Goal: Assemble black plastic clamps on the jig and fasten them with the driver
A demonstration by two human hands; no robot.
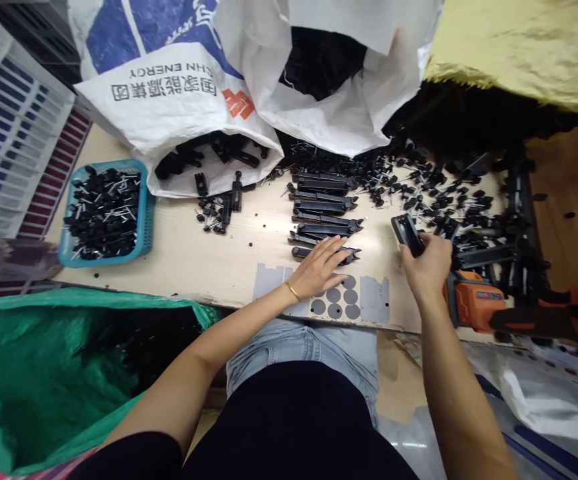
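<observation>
Several long black plastic parts (325, 201) with forked ends lie side by side in a column on the table. My left hand (319, 268) rests flat, fingers stretched out, over the nearest part (303, 253) of that column. To the right, my right hand (429, 265) grips a black channel-shaped plastic part (407, 235) between thumb and fingers, tilted away from me. Its fingertips are partly hidden behind the part. Loose black-headed screws (423, 187) with metal shanks are scattered beyond my right hand.
A blue basket (147, 220) of black-headed screws stands at the left. White sacks (169, 113) and a yellow sack (529, 60) line the back. An orange cordless power tool (479, 303) lies right. Grey discs (334, 311) mark the front edge; a green sack (43, 373) hangs below left.
</observation>
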